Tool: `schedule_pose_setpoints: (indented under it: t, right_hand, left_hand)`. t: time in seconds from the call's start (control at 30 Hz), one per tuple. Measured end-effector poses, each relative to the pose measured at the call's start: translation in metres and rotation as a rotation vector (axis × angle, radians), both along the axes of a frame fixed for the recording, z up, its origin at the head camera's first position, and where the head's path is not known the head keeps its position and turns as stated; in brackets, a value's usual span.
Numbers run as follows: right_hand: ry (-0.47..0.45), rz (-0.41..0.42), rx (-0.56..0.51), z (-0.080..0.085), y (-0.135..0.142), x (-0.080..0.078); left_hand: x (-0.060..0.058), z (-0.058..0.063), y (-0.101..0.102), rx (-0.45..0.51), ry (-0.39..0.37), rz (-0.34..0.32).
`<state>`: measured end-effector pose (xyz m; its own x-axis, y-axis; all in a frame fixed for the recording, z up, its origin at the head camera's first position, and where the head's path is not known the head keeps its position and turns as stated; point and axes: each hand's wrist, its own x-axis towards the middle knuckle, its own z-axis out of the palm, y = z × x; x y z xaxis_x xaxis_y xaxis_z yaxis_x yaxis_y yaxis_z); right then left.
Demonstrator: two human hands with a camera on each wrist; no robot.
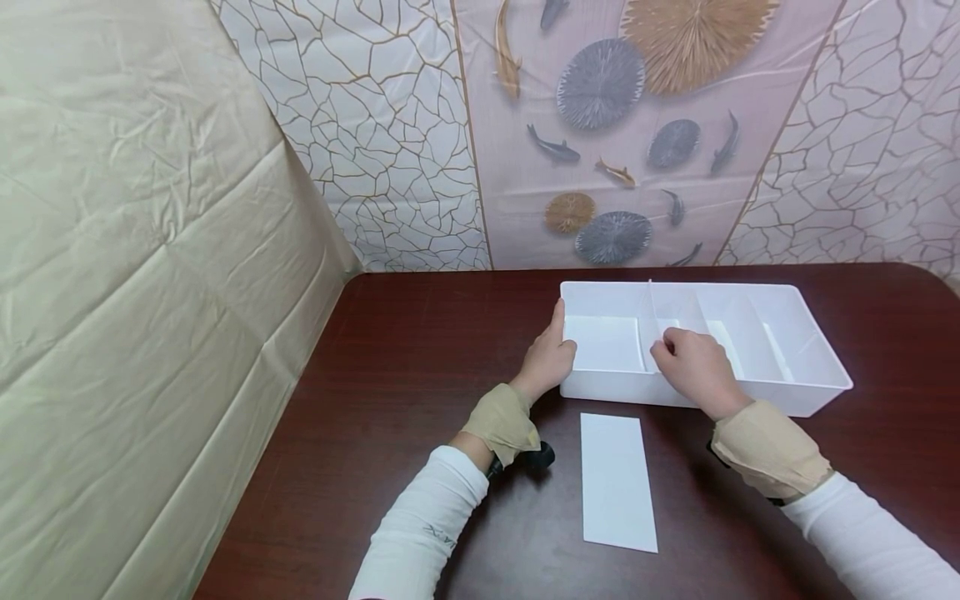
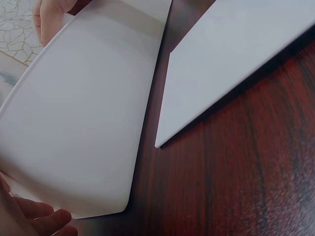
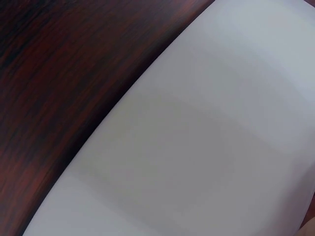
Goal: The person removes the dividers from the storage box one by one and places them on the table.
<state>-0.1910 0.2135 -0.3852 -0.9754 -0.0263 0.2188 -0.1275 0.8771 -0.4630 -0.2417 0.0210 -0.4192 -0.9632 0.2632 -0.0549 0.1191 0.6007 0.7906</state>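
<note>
A pale cream cloth (image 1: 165, 250) hangs at the left, and a patterned cloth (image 1: 397, 133) with fish covers the back. Below them lies the dark reddish-brown surface (image 1: 420, 358), with a long white box (image 1: 622, 387) near its far edge, right of the middle. A flat white panel (image 1: 617, 479) lies just in front of the box, apart from it. Thin dividers (image 1: 752, 342) stand crosswise inside; the leftmost rises slightly above the back rim. The left hand (image 1: 546, 360) grips the box's left end between thumb and fingers. The right hand (image 1: 699, 367) is over the front rim, fingers curled; whether they pinch a divider cannot be told.
</note>
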Motion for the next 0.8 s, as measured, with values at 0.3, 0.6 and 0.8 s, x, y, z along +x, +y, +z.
schedule_pose_setpoints:
  t: [0.3,0.6,0.8]
  right_hand:
    - [0.034,-0.009,-0.010,0.0006,-0.0004,0.0001]
    - [0.037,-0.016,-0.010,0.0031,-0.0010,0.0011]
    - [0.039,-0.018,-0.005,0.0036,-0.0007,0.0007]
  left_hand:
    - [0.0003,0.0002,-0.0003,0.006,0.005,-0.008]
    - [0.0004,0.0005,-0.0004,0.006,-0.003,-0.001]
    - [0.0004,0.0002,-0.0007,0.012,0.001,-0.007]
